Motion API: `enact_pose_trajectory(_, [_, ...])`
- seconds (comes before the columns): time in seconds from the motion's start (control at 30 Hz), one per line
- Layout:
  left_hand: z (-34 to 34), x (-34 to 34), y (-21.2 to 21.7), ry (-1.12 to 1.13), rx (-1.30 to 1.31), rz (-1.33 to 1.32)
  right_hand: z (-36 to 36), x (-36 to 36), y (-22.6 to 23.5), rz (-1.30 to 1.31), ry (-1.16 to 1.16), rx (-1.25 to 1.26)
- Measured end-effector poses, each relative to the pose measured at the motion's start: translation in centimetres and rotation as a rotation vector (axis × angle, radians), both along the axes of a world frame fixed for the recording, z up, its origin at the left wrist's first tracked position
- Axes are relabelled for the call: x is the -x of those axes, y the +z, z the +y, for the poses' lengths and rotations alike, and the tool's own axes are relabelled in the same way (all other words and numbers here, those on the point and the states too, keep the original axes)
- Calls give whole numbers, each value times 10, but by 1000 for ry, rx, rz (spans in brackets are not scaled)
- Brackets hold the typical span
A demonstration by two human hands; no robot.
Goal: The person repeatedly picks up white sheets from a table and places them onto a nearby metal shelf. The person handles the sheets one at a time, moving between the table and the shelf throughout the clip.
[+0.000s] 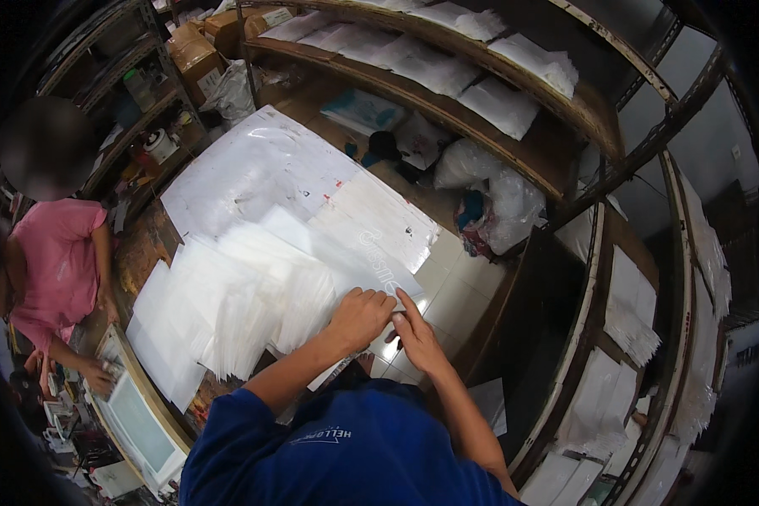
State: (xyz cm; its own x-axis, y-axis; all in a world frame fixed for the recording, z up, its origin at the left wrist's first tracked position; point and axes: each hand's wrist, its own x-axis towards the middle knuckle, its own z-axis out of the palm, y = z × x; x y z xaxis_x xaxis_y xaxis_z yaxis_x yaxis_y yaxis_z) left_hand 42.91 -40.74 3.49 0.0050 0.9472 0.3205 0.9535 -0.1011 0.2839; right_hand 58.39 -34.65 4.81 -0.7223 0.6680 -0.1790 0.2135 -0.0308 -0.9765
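A fanned stack of thin, whitish translucent plastic sheets (pixel 253 282) spreads across the table in front of me. On its right side lies a sheet with pale outlined lettering (pixel 346 249). My left hand (pixel 361 320) is closed over the near edge of that sheet, knuckles up. Right beside it, my right hand (pixel 417 336) grips the sheet's near right corner, its index finger reaching along the edge and its thumb below. The two hands almost touch. Whether they hold one sheet or several is hidden under the fingers.
The paint-stained white tabletop (pixel 253 160) extends beyond the stack. At left, a person in a pink top (pixel 63 253) has a hand on a framed screen (pixel 139 413). Shelves (pixel 447 105) with stacked sheets stand at the back, and a rack (pixel 603 337) at right. Plastic bags (pixel 510 202) lie beyond the table.
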Motion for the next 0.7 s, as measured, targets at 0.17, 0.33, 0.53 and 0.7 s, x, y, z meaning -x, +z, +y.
enact_pose_trajectory(0.17, [-11,-17,10,72,-179,-26,15,8,-29,-55,3,91])
enact_pose_trajectory(0.33, [-31,-52,33,-140,-23,-503,21,6,-24,110,-116,142])
enact_pose_trajectory(0.53, [8,-62,-88,-91,454,-2271,8,-25,15,178,-218,213])
enact_pose_trajectory(0.7, [47,-45,-93,-217,226,-2479,-11,-89,-1,129,-332,139])
